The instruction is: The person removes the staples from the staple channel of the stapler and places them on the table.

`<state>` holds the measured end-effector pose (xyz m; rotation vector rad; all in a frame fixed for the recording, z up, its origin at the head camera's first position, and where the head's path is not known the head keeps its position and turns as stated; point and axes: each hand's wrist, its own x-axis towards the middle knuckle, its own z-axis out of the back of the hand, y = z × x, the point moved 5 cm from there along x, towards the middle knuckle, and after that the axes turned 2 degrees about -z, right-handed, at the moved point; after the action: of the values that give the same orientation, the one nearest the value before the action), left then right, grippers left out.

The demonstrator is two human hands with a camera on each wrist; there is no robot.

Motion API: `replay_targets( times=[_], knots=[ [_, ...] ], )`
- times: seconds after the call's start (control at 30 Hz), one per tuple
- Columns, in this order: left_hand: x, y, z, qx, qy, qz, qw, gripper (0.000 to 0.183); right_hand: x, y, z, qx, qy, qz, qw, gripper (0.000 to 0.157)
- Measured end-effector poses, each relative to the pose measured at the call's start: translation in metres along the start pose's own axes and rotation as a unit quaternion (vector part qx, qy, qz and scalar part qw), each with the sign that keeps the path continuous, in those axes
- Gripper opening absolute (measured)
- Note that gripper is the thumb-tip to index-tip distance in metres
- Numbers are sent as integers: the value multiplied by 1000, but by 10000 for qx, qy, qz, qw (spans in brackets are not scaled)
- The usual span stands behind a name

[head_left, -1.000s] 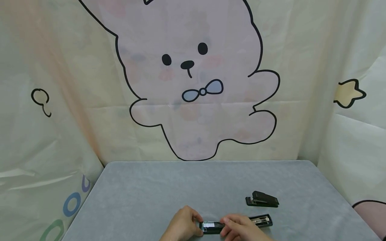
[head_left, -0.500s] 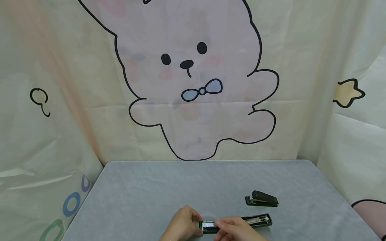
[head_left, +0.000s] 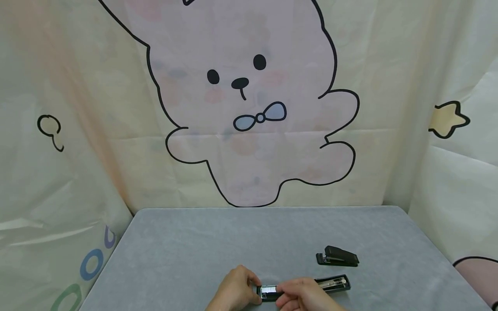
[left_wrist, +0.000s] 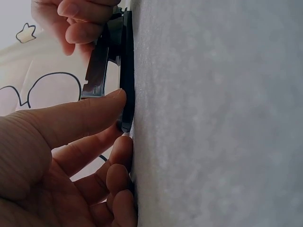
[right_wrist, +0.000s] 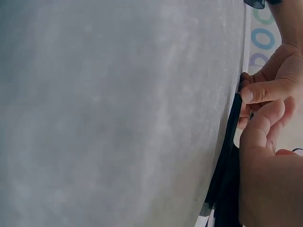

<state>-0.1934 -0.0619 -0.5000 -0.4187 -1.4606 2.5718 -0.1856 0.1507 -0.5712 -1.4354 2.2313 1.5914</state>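
A long black stapler (head_left: 269, 293) lies opened out on the table, its metal magazine facing up at the left and its top cover (head_left: 333, 284) folded back to the right. My left hand (head_left: 235, 288) pinches the left end of its base (left_wrist: 127, 71) between thumb and index finger. My right hand (head_left: 305, 294) holds thumb and index fingertips together at the metal magazine (left_wrist: 96, 73), with the other fingers curled. Whether a strip of staples sits between those fingertips is hidden. In the right wrist view, the right hand (right_wrist: 271, 175) covers much of the stapler.
A second, smaller black stapler (head_left: 337, 256) stands on the grey cloth-covered table (head_left: 218, 237), behind the opened one and to the right. Around the table hang pale curtains (head_left: 369, 172) with a cartoon bear print.
My right hand has slid left along the magazine towards the left hand, then stayed nearly still over the last half second. The left hand and both staplers keep their places.
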Motion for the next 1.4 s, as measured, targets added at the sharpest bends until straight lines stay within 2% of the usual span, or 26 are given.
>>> replay_targets(
  times=[0.17,0.27,0.47,0.63,0.8,1.1,1.23,1.27,1.4],
  knots=[
    [0,1,0,-29,4,-30,10000,29,-18,16,-26,-276,-634,138,9975,36],
    [1,2,0,-82,89,102,9999,29,-27,25,-39,-582,-992,228,9931,29],
    [3,2,0,-119,237,325,9991,27,-26,30,-47,-973,-1306,249,9863,21],
    [1,1,1,-109,216,206,9995,26,-20,33,-52,-1486,-1604,398,9750,17],
    [0,1,1,-127,280,222,9993,25,-16,33,-56,-1501,-1694,425,9731,16],
    [3,1,1,-107,375,391,9985,24,-20,39,-54,-1750,-2007,439,9629,17],
    [4,3,0,-116,481,542,9973,23,-28,43,-50,-1680,-2016,422,9640,18],
    [5,3,0,-113,483,566,9972,24,-30,44,-49,-1599,-1959,353,9669,18],
    [4,3,-1,-92,370,516,9979,26,-40,49,-47,-1343,-1862,383,9725,16]
  ],
)
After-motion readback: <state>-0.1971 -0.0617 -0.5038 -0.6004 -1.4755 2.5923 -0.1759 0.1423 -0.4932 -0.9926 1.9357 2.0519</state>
